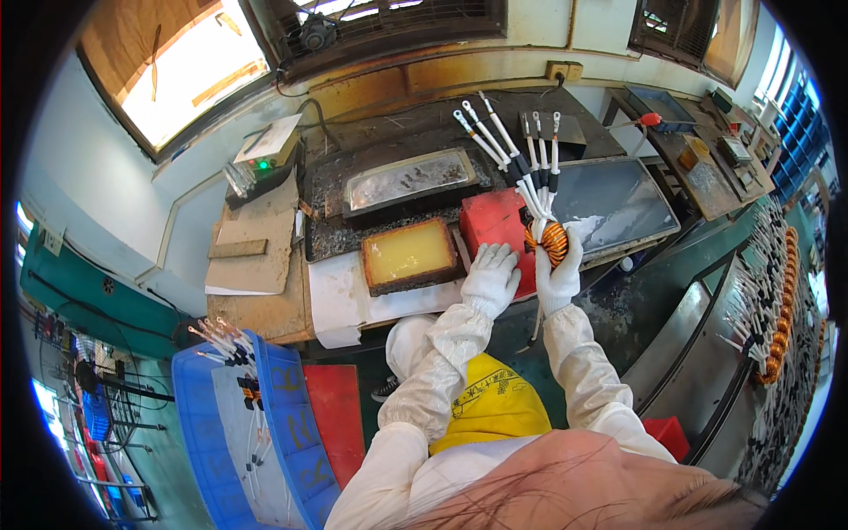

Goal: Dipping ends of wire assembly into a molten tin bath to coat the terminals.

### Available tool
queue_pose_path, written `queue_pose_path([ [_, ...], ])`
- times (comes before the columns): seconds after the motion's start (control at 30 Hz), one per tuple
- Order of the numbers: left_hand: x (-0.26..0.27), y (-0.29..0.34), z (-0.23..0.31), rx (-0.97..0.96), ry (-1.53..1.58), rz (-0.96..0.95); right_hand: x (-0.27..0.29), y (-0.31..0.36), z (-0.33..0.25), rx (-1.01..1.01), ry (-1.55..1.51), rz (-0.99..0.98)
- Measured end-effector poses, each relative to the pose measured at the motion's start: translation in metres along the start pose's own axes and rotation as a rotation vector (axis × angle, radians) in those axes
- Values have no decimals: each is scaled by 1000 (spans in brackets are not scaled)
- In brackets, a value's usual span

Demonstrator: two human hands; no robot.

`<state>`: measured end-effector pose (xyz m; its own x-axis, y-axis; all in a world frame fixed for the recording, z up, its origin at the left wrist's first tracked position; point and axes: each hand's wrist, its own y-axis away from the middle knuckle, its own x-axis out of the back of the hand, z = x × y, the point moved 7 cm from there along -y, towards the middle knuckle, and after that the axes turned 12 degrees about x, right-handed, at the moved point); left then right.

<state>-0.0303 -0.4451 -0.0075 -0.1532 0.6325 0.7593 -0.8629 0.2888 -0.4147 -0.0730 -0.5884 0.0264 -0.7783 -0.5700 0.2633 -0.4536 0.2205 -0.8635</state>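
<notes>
My right hand point(558, 276), in a white glove, is closed around a copper-wound toroidal coil point(553, 242). Several white-sleeved leads point(541, 181) with metal ring lugs fan up and away from the coil, and a thin lead hangs below it. My left hand point(492, 272), also gloved, lies with its fingers stretched out on the near edge of a red box-like block point(495, 219), just left of the coil. To the left of that hand sits a rusty-rimmed tray of yellow liquid point(409, 256).
Behind the yellow tray stands a pot of silvery molten-looking metal point(408, 180). A grey flat tray point(618, 205) lies to the right. Cardboard point(256, 247) covers the bench's left end. A blue bin point(296, 424) holds more coils at lower left; many coils point(779, 309) line a rack at right.
</notes>
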Motion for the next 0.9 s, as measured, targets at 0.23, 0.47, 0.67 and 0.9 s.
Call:
queue_pose_path([
  [0.23, 9, 1, 8, -30, 24, 22, -3, 4, 0, 71, 99, 73],
  [0.47, 124, -39, 112, -372, 74, 430, -9, 12, 23, 82, 2, 143],
  [0.67, 88, -79, 111, -577, -201, 278, -10, 4, 3, 51, 11, 67],
  [0.9, 88, -68, 115, -533, -102, 334, -3, 12, 13, 63, 35, 133],
])
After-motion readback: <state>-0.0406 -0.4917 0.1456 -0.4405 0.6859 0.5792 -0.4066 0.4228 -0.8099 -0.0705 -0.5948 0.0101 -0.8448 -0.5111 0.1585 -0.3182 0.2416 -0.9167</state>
